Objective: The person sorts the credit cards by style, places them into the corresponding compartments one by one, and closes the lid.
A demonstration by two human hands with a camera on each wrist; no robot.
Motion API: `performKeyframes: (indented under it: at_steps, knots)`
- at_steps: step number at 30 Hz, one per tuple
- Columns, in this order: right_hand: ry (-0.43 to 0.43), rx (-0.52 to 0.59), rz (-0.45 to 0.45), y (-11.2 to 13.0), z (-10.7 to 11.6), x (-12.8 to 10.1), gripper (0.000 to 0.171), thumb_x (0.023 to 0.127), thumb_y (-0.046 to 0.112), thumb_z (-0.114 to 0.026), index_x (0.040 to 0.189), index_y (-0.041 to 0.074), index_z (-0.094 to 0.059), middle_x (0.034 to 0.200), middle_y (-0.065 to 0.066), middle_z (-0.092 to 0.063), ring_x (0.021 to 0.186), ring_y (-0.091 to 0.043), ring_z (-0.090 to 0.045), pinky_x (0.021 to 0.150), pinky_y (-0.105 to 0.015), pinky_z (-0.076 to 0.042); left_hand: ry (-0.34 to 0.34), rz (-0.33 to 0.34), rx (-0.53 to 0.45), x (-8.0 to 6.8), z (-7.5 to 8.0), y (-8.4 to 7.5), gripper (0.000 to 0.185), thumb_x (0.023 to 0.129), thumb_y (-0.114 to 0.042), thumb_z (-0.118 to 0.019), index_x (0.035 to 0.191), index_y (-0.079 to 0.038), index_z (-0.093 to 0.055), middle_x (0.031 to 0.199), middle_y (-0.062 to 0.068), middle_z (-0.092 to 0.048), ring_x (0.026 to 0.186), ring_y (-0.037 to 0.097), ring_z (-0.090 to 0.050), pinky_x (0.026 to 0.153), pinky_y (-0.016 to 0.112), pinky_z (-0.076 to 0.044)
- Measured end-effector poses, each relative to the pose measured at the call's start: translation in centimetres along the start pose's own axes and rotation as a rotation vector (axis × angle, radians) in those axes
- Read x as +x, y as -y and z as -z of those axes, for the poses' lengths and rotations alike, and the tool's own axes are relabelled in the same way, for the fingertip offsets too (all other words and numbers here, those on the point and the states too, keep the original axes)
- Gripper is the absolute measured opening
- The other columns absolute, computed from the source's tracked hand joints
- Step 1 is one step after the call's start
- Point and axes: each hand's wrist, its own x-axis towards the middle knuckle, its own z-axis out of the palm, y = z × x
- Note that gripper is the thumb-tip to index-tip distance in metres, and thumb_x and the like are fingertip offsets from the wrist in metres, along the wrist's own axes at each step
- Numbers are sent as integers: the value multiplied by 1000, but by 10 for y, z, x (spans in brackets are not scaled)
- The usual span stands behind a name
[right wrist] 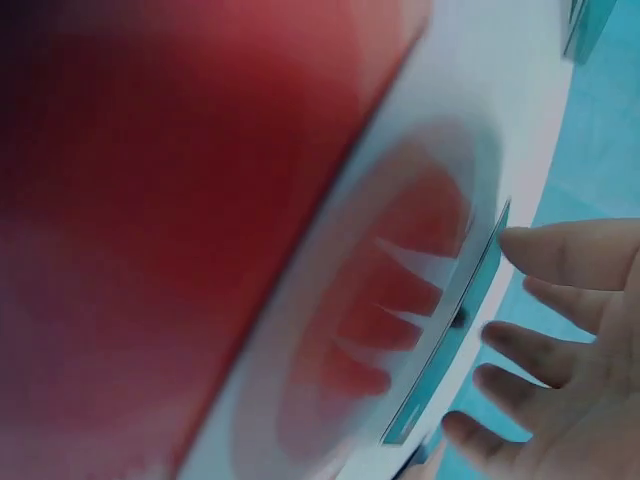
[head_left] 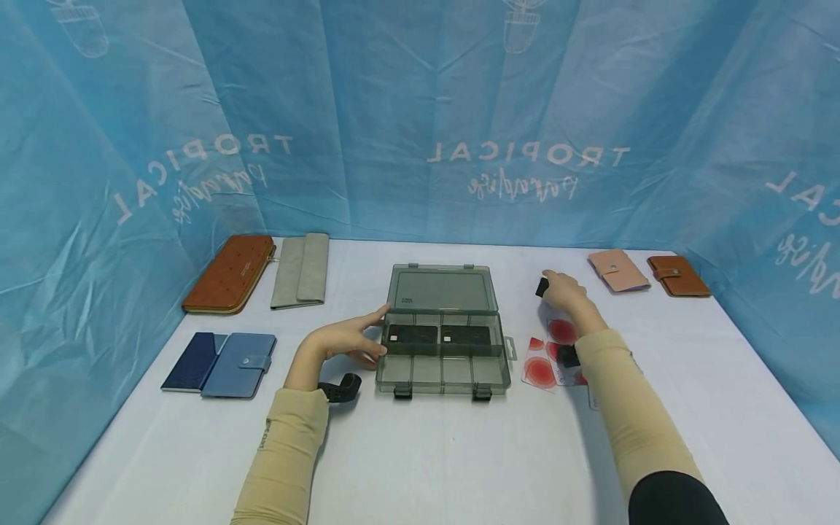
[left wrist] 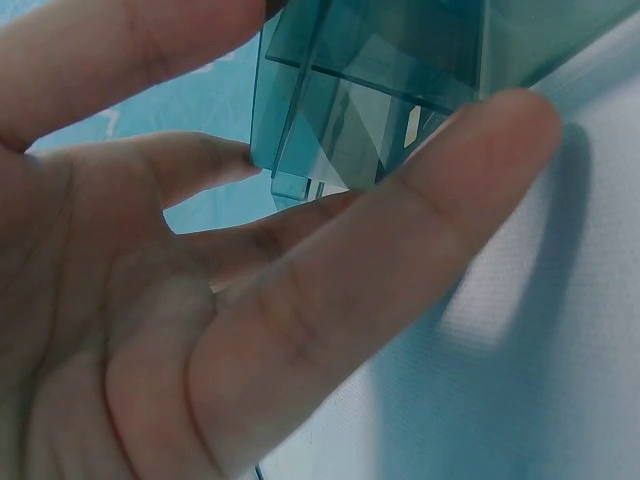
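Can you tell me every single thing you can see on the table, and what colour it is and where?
organiser box: 1, clear grey plastic, lid open, table middle
dark cards: 2, black, side by side in the box's back compartments
red-and-white cards: several, lying right of the box
long brown wallet: 1, far left
grey wallet: 1, beside the brown one
blue wallets: 2, navy and denim blue, near left
pink wallet: 1, far right
small brown wallet: 1, far right corner
table: 1, white
backdrop: blue cloth with white lettering, behind
left hand: touching the box's left side
right hand: holding a small black thing over the cards

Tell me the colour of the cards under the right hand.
White with red circles, clearest in the head view.
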Motion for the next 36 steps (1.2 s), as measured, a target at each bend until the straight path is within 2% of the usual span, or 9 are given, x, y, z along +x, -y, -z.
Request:
performKeyframes:
  at_steps: [4, 9, 14, 18, 23, 26, 29, 33, 36]
  knots:
    - [40, -29, -18, -4, 3, 0, 57, 87, 7, -43, 142, -4, -27, 138, -35, -28, 123, -52, -29, 98, -66, -24, -2, -1, 1, 0, 0, 0, 93, 86, -2, -61, 150, -23, 3, 151, 22, -5, 91, 27, -59, 79, 41, -55]
    - [57, -64, -7, -3, 5, 2, 58, 86, 9, -55, 139, -1, -36, 133, -33, -34, 117, -49, -35, 95, -63, -30, -4, -2, 5, 0, 0, 0, 93, 86, -2, -61, 150, -23, 3, 151, 22, -5, 91, 27, -59, 78, 40, -55]
    - [48, -86, -6, -2, 4, 3, 46, 84, 12, -59, 128, 2, -50, 128, -31, -36, 114, -46, -32, 92, -62, -29, -3, -3, 5, 0, 0, 0, 93, 86, -2, -61, 150, -23, 3, 151, 22, -5, 90, 27, -59, 78, 40, -55]
    - [51, -74, 15, -4, 4, 4, 39, 83, 8, -58, 121, 5, -53, 127, -28, -39, 111, -44, -33, 90, -64, -25, 1, -2, 2, 0, 1, 1, 93, 86, -3, -62, 150, -23, 3, 151, 22, -5, 91, 27, -59, 79, 40, -55]
    - [55, -37, 47, -7, 5, 4, 51, 77, 5, -63, 126, 7, -48, 125, -26, -44, 112, -44, -34, 91, -67, -21, 2, -3, 3, 0, 1, 1, 93, 86, -3, -61, 150, -23, 3, 151, 22, -4, 91, 27, -59, 79, 40, -55]
    - [27, -49, 110, -7, 6, 3, 57, 72, 8, -71, 125, 8, -51, 120, -27, -44, 107, -43, -35, 88, -67, -25, 2, -5, 4, 0, 0, 1, 92, 87, -3, -61, 150, -23, 3, 151, 22, -4, 91, 27, -59, 79, 40, -55]
    - [1, -49, 184, -8, 5, 2, 49, 73, 8, -73, 119, 8, -58, 117, -27, -44, 102, -41, -39, 87, -63, -34, 1, -2, 6, 0, 0, 1, 93, 87, -3, -61, 150, -23, 3, 151, 22, -4, 91, 27, -59, 79, 40, -55]
    - [-27, 14, 283, -5, 3, 1, 29, 81, 0, -63, 110, 4, -60, 115, -25, -50, 100, -38, -46, 90, -55, -42, -4, 3, 6, 0, 0, 0, 93, 86, -3, -61, 150, -23, 3, 151, 22, -4, 91, 27, -59, 79, 40, -55]
    - [-76, 78, 348, 0, 4, -3, 20, 86, -4, -55, 106, 1, -59, 112, -23, -56, 99, -35, -50, 92, -53, -41, -7, 3, 6, 0, 0, 0, 93, 86, -3, -61, 150, -22, 3, 151, 22, -4, 91, 27, -59, 79, 40, -55]
